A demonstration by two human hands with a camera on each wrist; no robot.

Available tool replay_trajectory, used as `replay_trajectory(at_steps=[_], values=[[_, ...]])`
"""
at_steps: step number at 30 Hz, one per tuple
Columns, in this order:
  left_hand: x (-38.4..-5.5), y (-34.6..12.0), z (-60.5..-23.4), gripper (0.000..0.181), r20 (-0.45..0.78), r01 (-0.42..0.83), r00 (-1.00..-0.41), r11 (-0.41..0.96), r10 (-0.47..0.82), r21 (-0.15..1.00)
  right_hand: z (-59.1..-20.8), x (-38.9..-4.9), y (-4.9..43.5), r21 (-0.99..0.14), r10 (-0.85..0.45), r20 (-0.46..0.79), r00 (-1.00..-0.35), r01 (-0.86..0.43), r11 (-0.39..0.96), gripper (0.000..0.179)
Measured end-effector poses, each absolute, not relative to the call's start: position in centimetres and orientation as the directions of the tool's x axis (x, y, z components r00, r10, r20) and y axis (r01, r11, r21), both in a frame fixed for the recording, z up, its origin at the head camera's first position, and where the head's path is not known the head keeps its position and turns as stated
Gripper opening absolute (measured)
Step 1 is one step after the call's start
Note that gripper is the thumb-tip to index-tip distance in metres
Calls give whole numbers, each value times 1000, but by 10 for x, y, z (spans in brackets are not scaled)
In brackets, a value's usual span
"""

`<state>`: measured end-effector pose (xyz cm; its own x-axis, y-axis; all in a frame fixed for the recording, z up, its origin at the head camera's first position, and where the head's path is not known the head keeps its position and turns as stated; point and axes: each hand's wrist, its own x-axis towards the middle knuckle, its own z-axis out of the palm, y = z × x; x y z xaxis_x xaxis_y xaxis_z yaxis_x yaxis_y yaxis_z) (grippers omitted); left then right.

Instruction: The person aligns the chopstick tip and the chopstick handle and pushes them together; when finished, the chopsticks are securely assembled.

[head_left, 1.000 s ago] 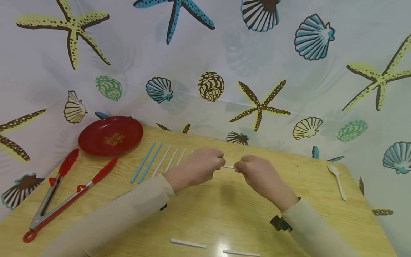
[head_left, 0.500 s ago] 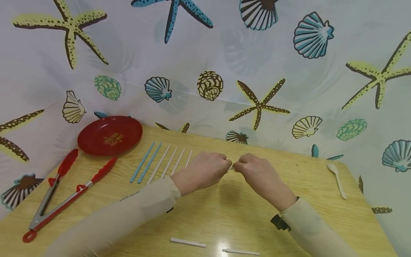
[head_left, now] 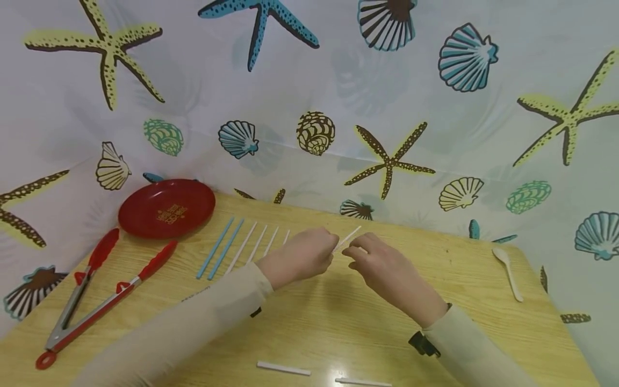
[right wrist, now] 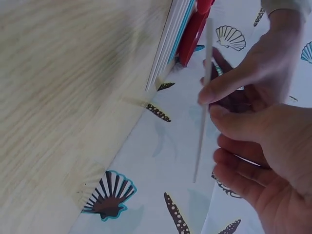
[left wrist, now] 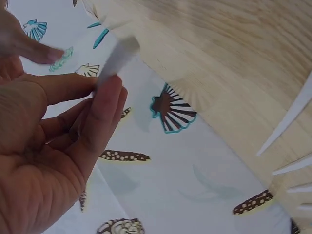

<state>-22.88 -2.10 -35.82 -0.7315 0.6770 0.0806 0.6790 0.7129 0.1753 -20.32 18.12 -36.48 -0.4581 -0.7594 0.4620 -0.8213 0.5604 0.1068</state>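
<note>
White straw (head_left: pixel 347 239) pinched in the left hand (head_left: pixel 299 257); right hand (head_left: pixel 387 269) loosely curled, holding nothing.

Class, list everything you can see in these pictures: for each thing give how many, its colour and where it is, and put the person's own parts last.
held straw: 1, white, pinched in the left hand above the table.
blue straws: 2, blue, side by side right of the plate.
white straws: 4, white, in a row beside the blue ones.
short white pieces: 2, white, at the near table edge.
plate: 1, red, far left corner.
tongs: 1, red and metal, left side.
spoon: 1, white, far right.
table: 1, light wood.
backdrop: 1, white with shells and starfish, behind.
left hand: 1, holds the straw.
right hand: 1, fingers loose, beside the straw.
</note>
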Motion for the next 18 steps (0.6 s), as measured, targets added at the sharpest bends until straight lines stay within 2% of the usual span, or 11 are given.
replay_trajectory(at_steps=[4,8,12,18], values=[[-239,-28,-364,29,43,630,-755,707,654,322,-367,-188,183,-21,-784,365,-502,-846,532,25],[-249,-34,-370,45,-16,547,-798,736,602,398,-371,-172,186,-142,-798,238,-554,-833,535,23],[-255,-40,-379,46,-85,454,-840,779,536,432,-373,-158,188,-222,-806,119,-579,-807,547,23],[-257,-46,-389,37,-159,363,-870,824,467,434,-377,-139,190,-304,-808,-42,-587,-763,570,21]])
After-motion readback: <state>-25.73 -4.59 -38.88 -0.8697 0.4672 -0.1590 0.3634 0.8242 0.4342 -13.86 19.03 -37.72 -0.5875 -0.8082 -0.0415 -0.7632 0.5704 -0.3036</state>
